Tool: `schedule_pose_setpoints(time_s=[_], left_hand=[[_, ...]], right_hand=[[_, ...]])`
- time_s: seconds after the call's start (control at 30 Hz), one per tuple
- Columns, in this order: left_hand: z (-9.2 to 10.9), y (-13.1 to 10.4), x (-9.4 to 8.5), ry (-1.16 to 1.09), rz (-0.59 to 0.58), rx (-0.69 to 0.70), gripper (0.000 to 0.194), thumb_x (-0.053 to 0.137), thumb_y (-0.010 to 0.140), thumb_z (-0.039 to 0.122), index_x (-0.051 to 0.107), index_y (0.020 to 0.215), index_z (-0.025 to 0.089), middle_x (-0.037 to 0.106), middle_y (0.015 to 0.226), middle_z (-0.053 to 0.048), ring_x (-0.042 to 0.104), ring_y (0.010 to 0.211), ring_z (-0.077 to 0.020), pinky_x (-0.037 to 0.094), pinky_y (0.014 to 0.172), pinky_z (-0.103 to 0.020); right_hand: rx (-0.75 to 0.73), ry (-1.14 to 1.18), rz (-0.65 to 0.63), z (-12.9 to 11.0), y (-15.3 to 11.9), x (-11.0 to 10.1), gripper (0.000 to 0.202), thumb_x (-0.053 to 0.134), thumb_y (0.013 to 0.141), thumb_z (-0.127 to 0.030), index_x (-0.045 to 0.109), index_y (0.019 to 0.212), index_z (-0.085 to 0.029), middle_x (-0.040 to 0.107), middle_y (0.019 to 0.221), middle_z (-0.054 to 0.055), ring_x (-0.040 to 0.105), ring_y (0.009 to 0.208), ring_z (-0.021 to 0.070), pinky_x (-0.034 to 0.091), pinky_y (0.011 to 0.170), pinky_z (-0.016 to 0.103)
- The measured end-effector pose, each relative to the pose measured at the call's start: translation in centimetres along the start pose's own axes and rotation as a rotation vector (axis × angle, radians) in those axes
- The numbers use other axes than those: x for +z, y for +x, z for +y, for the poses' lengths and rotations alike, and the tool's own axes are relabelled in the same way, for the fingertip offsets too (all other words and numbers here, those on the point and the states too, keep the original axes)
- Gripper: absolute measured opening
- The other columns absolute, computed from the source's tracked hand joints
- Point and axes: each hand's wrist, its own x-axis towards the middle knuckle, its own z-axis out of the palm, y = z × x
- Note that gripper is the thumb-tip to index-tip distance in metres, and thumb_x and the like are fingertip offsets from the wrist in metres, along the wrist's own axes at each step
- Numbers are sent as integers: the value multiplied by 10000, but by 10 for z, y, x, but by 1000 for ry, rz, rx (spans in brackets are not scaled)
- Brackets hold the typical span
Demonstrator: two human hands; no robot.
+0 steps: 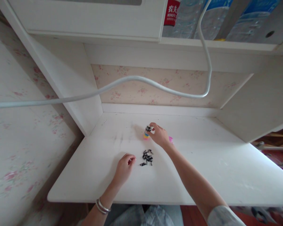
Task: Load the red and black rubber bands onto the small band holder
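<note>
On the white desk (179, 182), a small clear jar (146, 134) with yellow, blue and pink colouring stands upright, with dark bits showing at its top. My right hand (158, 135) reaches in from the right, thumb and forefinger curled against the jar's upper part. Nearer to me lies a loose pile of small black clips (147, 157), some apart from the rest. Just left of that pile, my left hand (126, 164) is closed, thumb and forefinger together; whether anything is between them is too small to make out. A pink piece (171, 139) shows partly behind my right wrist.
A white cable (136, 78) hangs across the view above the desk. Overhead is a shelf (217, 44) holding large water bottles (188, 18). White side panels (257, 103) bound the desk left and right. A floral wall (11, 141) stands at the left.
</note>
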Motion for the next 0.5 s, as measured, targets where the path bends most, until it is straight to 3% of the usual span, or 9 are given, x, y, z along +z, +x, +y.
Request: schedule_pose_setpoints(time_s=[0.2, 0.37, 0.5], left_hand=[[20, 17, -17, -57, 29, -38, 234, 525, 865, 362, 661, 948, 190, 694, 898, -34, 630, 736, -138, 503, 707, -258], [56, 54, -33, -51, 111, 51, 221, 572, 847, 366, 659, 974, 208, 710, 877, -13, 643, 728, -128, 512, 706, -237], [77, 88, -30, -13, 177, 173, 189, 593, 839, 336, 659, 965, 211, 715, 907, -9, 652, 755, -125, 515, 725, -232]], right_hand=[[6, 289, 37, 2, -2, 0, 554, 675, 734, -313, 456, 1240, -268, 650, 1044, 17, 629, 842, 157, 475, 707, 289], [-18, 362, -13, -5, -13, 4, 593, 697, 707, -299, 456, 1248, -266, 645, 1021, 18, 620, 808, 146, 483, 682, 281], [-36, 420, -50, -9, -21, 16, 604, 700, 705, -280, 450, 1256, -270, 637, 1033, 16, 619, 798, 136, 488, 654, 262]])
